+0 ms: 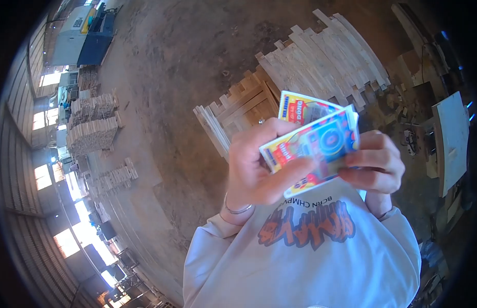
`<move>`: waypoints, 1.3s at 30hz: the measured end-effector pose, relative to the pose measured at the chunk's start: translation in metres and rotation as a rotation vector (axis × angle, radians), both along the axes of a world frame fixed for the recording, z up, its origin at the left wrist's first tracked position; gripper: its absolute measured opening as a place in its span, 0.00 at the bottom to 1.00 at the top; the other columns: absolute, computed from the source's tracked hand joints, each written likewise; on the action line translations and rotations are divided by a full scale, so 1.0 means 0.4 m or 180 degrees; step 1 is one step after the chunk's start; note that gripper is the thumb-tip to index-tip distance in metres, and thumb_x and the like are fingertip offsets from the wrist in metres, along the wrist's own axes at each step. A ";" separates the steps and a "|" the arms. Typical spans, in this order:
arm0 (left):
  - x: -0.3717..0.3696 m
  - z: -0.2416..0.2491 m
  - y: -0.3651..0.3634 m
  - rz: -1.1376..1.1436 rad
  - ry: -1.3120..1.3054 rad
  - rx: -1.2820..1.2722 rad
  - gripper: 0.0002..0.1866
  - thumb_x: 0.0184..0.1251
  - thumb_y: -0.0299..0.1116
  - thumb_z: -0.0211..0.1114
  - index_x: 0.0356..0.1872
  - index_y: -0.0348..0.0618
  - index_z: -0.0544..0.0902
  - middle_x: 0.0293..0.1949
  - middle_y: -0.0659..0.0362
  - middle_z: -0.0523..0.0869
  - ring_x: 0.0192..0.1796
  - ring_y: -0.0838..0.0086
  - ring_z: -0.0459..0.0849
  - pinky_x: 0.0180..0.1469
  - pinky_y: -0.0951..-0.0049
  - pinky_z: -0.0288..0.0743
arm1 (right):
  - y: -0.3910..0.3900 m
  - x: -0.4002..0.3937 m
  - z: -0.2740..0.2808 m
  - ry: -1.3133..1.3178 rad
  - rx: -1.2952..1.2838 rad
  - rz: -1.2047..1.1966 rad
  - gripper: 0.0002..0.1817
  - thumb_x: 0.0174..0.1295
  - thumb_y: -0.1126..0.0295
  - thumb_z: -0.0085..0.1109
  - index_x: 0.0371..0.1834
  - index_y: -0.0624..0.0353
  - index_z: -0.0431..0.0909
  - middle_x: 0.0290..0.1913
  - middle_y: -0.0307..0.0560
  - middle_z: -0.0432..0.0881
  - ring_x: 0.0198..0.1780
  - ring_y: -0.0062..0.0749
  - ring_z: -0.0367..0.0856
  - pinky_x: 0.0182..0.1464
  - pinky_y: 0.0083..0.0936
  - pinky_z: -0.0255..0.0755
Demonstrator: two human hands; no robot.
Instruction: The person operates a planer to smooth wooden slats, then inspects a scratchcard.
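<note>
My left hand is closed around a small bunch of brightly printed cards, its thumb lying across the front one. The front card has a blue round figure with a yellow and red panel. Behind it, another card fans out at the top, partly covered. My right hand pinches the right side of the front card with bent fingers. A bracelet circles my left wrist. Both hands are in front of my printed light sweatshirt. Some blur hides the cards' fine print, and how many there are is hidden.
Beyond the cards, pale boards lie side by side on the brown floor, next to a wooden panel. Stacks of timber stand at left, near a large machine. A white board leans at right.
</note>
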State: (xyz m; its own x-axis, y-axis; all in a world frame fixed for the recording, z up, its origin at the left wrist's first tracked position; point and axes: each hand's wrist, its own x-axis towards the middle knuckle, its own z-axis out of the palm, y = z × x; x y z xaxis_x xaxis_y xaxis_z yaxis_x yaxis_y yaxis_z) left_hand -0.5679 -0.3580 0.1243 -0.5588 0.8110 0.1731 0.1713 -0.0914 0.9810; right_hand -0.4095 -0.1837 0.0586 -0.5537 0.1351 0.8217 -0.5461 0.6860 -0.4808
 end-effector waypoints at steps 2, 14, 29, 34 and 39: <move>-0.003 -0.007 0.008 0.0002 0.0551 -0.0461 0.07 0.64 0.27 0.76 0.37 0.38 0.85 0.27 0.58 0.87 0.28 0.78 0.85 0.31 0.76 0.73 | 0.009 -0.028 -0.036 0.0308 -0.0348 0.0072 0.26 0.49 0.50 0.85 0.41 0.57 0.88 0.50 0.46 0.86 0.40 0.35 0.84 0.40 0.32 0.79; -0.074 -0.104 0.084 -0.0651 0.2126 0.0268 0.09 0.59 0.22 0.75 0.40 0.38 0.87 0.47 0.54 0.88 0.49 0.58 0.87 0.48 0.65 0.83 | 0.032 -0.051 -0.146 -0.2970 -0.3933 0.2679 0.53 0.55 0.34 0.73 0.71 0.67 0.70 0.53 0.54 0.84 0.54 0.39 0.83 0.59 0.31 0.74; -0.117 -0.188 0.081 -0.0041 0.1265 -0.0065 0.13 0.62 0.35 0.80 0.42 0.39 0.90 0.29 0.59 0.91 0.29 0.77 0.88 0.33 0.77 0.80 | -0.075 -0.039 -0.083 -0.2332 -0.5252 0.2624 0.41 0.70 0.48 0.65 0.75 0.67 0.65 0.65 0.63 0.81 0.64 0.49 0.83 0.67 0.43 0.76; -0.179 -0.086 0.043 0.0528 0.1048 0.0171 0.08 0.70 0.32 0.75 0.42 0.37 0.90 0.28 0.57 0.91 0.26 0.82 0.85 0.28 0.80 0.75 | -0.034 -0.029 -0.198 -0.3547 -0.2457 0.1177 0.35 0.78 0.48 0.54 0.75 0.67 0.68 0.66 0.59 0.81 0.70 0.45 0.78 0.70 0.44 0.73; -0.186 0.143 -0.033 0.0074 0.1900 0.0631 0.07 0.72 0.29 0.72 0.41 0.33 0.90 0.25 0.58 0.91 0.22 0.78 0.86 0.27 0.80 0.75 | 0.090 0.031 -0.535 -0.4502 -0.0287 -0.0633 0.34 0.77 0.50 0.54 0.75 0.67 0.68 0.65 0.58 0.81 0.69 0.41 0.77 0.69 0.41 0.73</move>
